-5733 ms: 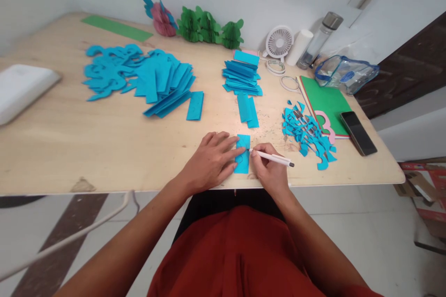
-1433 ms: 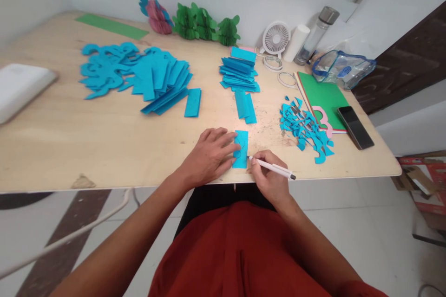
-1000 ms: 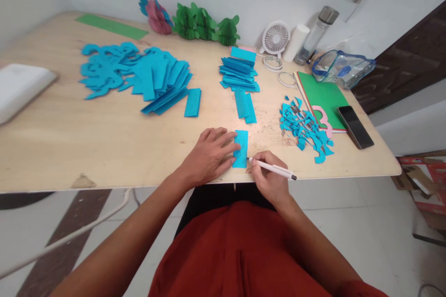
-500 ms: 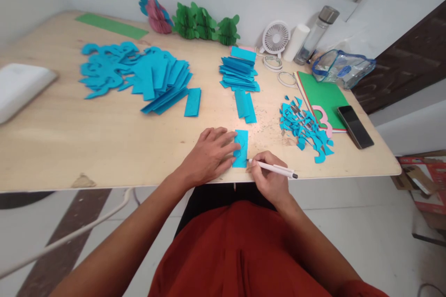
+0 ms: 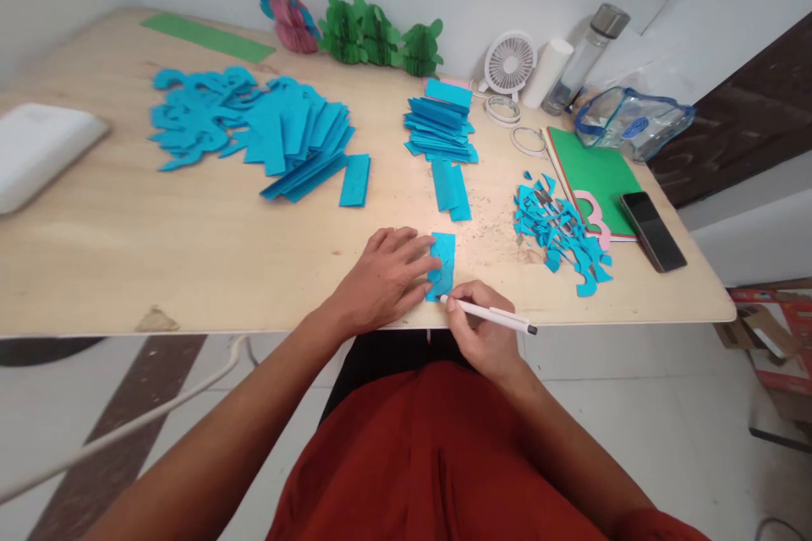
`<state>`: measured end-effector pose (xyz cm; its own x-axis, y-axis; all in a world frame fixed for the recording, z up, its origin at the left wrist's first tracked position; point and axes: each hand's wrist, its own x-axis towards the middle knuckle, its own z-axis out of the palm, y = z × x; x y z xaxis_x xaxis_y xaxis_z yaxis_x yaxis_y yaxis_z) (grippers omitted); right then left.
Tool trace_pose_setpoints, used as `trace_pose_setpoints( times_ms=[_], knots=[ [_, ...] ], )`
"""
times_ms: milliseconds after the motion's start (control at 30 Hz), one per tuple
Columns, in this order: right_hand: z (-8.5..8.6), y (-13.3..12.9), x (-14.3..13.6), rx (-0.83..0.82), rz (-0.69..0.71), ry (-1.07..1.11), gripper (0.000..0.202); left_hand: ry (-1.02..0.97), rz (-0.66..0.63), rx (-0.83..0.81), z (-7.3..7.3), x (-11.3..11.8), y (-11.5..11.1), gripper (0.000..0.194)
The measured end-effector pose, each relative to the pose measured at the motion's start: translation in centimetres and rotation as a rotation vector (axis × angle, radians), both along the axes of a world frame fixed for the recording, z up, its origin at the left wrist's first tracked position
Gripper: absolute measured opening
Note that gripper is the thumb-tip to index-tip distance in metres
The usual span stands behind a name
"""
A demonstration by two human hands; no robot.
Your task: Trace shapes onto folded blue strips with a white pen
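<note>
Near the table's front edge lies a small blue paper rectangle [image 5: 446, 258] with curved pen lines on it. My left hand [image 5: 390, 277] rests flat, its fingertips pressing on the paper's left side. A white pen [image 5: 498, 317] is gripped in my right hand [image 5: 485, 334], its tip at the lower end of the paper. Just beyond lie folded blue paper pieces [image 5: 451, 188], and behind them a stack of blue paper strips [image 5: 440, 131]. To the right sits a heap of blue paper scraps [image 5: 558, 224].
Cut blue shapes [image 5: 203, 114] and folded blue papers [image 5: 301, 131] lie on the left. Green paper decorations [image 5: 364, 30], a small fan [image 5: 510, 63], tape rolls [image 5: 502, 109] and a bottle [image 5: 584, 59] line the back. A phone [image 5: 653, 230] and green notebook [image 5: 596, 173] lie right.
The pen tip and my right hand have moved left and slightly down along the paper's lower end. My left hand stays on the paper. The whole view has shifted slightly.
</note>
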<state>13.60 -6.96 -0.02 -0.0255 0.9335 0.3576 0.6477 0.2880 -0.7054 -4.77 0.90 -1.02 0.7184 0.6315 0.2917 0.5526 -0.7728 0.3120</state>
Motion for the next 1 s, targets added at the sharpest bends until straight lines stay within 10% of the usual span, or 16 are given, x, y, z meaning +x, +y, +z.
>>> trace_pose_setpoints(
  times_ms=[1000],
  knots=[
    [-0.47, 0.07, -0.40, 0.047, 0.057, -0.067, 0.014, 0.012, 0.003, 0.004, -0.16, -0.01, -0.01, 0.028]
  ],
)
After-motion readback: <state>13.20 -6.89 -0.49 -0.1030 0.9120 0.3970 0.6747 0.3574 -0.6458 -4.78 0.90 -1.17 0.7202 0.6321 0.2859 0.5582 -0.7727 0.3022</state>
